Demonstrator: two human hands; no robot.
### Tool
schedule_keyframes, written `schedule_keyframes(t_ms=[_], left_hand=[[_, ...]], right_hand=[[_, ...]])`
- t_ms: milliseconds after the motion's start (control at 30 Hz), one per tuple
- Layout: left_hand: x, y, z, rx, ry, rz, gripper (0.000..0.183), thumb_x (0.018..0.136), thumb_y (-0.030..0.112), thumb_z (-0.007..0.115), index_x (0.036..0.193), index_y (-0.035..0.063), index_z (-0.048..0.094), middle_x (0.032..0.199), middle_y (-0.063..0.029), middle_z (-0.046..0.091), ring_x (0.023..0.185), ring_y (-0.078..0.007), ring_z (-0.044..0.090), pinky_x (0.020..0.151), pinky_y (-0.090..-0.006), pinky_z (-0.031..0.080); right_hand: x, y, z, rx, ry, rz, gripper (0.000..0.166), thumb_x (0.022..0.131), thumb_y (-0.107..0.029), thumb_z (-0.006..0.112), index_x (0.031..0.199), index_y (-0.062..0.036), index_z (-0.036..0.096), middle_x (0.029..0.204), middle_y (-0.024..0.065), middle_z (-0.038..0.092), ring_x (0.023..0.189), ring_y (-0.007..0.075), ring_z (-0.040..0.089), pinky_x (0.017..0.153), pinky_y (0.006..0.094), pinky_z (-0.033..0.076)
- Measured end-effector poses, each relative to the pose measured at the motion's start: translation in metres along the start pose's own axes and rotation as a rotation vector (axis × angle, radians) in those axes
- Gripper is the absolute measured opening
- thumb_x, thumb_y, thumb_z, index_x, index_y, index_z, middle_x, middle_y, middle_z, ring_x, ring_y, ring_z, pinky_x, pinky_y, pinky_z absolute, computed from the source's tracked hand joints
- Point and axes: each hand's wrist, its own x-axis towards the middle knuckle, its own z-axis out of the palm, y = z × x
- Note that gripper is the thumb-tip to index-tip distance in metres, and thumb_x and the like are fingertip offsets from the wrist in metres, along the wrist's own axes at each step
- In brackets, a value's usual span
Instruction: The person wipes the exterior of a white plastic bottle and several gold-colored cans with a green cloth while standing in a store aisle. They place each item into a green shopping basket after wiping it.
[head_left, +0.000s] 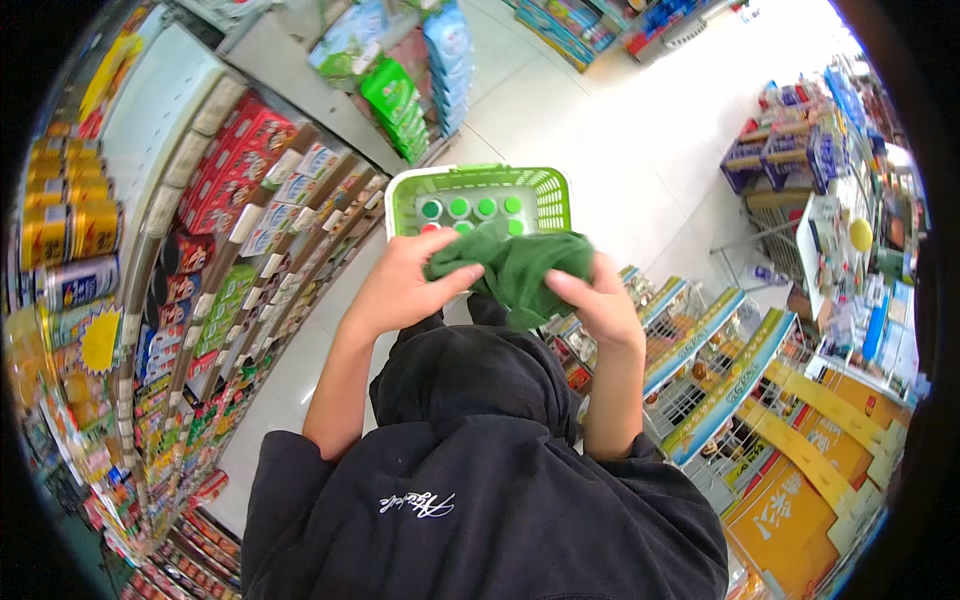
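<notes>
A bunched dark green cloth (517, 266) is stretched between my two hands, in front of my body. My left hand (412, 277) grips its left side, thumb on top. On the right side my right hand (596, 292) pinches the cloth between thumb and fingers; its edge is blurred. Just beyond and below the cloth is a green and white plastic shopping basket (551, 191). Several bottles with green caps (486, 206) stand upright in it, along with a red-capped one (430, 228). The cloth hides the near part of the basket.
Stocked shelves (247, 225) with boxes and cans line my left side. Wire display racks (697, 360) and orange cartons (787, 510) stand close on my right. Green packs (394, 105) hang ahead to the left. Pale tiled floor (600, 135) stretches ahead, with purple crates (787, 161) farther right.
</notes>
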Motion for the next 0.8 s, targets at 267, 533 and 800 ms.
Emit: schedule_keyframes(t_ms=[267,533,800], left_hand=[[-0.035,0.046,-0.047,-0.075,0.545,0.214,0.013,0.091,0.008,0.064,0.1,0.0001,0.068,0.079,-0.0018,0.064,0.072,-0.0073,0.056,0.067,-0.0225,0.045],[-0.093,0.049,-0.099,-0.293,0.72,0.164,0.017,0.096,0.01,0.058,0.111,0.0028,0.061,0.084,0.0001,0.061,0.071,-0.0028,0.05,0.062,-0.0181,0.039],[-0.152,0.032,-0.152,-0.036,0.842,-0.053,0.033,0.09,0.013,0.064,0.121,0.0016,0.056,0.09,-0.0035,0.063,0.08,-0.0083,0.057,0.071,-0.0236,0.046]], right_hand=[[0.058,0.084,0.083,0.561,-0.316,0.368,0.051,0.098,-0.032,0.05,0.14,-0.005,0.043,0.138,0.0134,0.051,0.122,0.0265,0.054,0.103,0.0442,0.046],[0.077,0.034,0.136,0.594,-0.502,0.344,0.048,0.096,-0.015,0.055,0.14,-0.0026,0.04,0.134,0.0106,0.052,0.118,0.0208,0.053,0.103,0.0347,0.043],[0.101,0.009,0.202,-0.781,-0.469,-0.737,0.046,0.098,-0.016,0.052,0.14,-0.0014,0.039,0.13,0.0112,0.053,0.114,0.0207,0.053,0.106,0.0308,0.039]])
